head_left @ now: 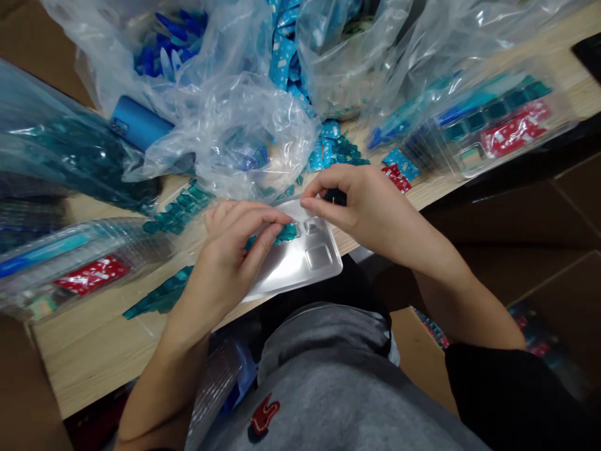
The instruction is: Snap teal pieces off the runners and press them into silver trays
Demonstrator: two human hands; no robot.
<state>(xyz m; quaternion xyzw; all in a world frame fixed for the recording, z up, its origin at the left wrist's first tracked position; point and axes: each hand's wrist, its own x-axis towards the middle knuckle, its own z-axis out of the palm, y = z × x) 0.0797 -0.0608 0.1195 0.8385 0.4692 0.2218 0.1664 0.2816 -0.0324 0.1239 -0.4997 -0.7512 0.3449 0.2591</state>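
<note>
At six o'clock, left hand [225, 260] pinches teal plastic pieces [286, 233] on a silver blister tray [293, 269]; right hand [364, 210] pinches the tray's upper edge.

A teal piece [287, 233] lies on a silver blister tray [298, 266].

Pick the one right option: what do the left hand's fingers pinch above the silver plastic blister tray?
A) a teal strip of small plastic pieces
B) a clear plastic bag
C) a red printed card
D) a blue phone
A: the left hand pinches the teal strip of small plastic pieces just above the silver plastic blister tray.
</note>
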